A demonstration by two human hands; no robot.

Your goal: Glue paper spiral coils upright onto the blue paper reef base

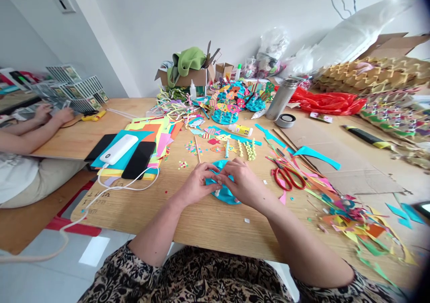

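Both my hands meet over a round turquoise paper disc [224,194] lying on the wooden table [141,204]. My left hand [196,183] has its fingers curled and pinched at the disc's top edge. My right hand [242,183] is closed too, its fingertips pressed against the left hand's; what they pinch there is too small to make out. A thin wooden stick [197,149] lies just beyond my left hand.
Red-handled scissors [286,177] lie right of my hands among coloured paper scraps [349,213]. A glue bottle [240,130], a steel flask [281,99] and a tape roll [285,120] stand farther back. Two phones and a white power bank [118,149] rest on paper sheets at left. Another person's hands [53,114] work at far left.
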